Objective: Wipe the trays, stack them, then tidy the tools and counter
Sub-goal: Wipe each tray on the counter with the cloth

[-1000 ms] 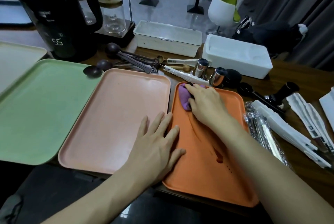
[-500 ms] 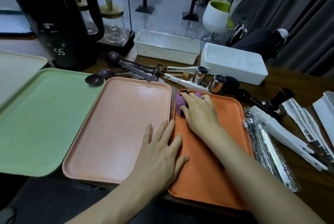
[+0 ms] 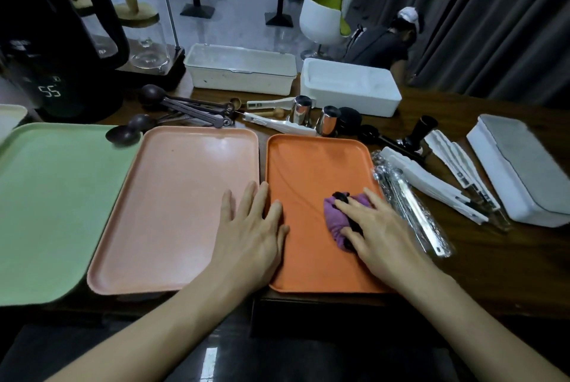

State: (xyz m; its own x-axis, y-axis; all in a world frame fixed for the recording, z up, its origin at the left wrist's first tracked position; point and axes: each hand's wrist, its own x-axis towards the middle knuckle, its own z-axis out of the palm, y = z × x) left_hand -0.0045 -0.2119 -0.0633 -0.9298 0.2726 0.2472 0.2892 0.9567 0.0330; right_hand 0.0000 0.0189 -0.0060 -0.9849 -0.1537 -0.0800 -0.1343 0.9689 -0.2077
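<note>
Left hand (image 3: 249, 227) lies flat, fingers spread; right hand (image 3: 381, 235), palm down, curls its grip round the cloth (image 3: 334, 217).

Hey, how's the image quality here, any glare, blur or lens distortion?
Head view: dim, cool light; soft glare at the far end of the pink tray; wide-angle bowing bends the green tray and the white box at the edges; the kettle display reads sharply, and the right hand gripping the cloth shows little blur.

matt plastic orange tray (image 3: 311, 165), purple cloth (image 3: 336, 218), wood counter (image 3: 493, 258).
</note>
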